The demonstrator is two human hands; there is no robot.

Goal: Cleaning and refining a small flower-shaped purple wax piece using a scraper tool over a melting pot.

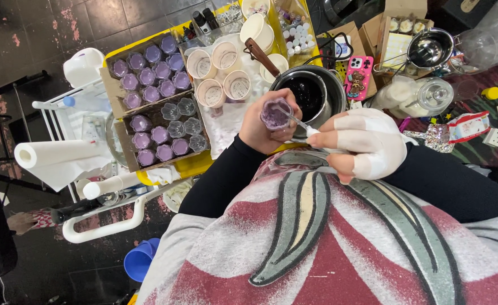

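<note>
My left hand [263,131] grips a small flower-shaped clear cup [276,113] filled with purple wax, held up close to my chest. My right hand [362,141], wrapped in white bandage, pinches a thin metal stick [295,120] whose tip dips into the cup. Just behind the cup stands a round metal pot [331,85] of dark liquid with a brown-handled tool in it.
Cardboard trays [155,107] of several purple-filled and empty cups sit on a yellow surface at left, beside paper cups [220,70]. A pink phone [358,76], a glass jar [424,96], a steel pan [429,49] and boxes lie at right. A white rack and paper roll [57,153] stand left.
</note>
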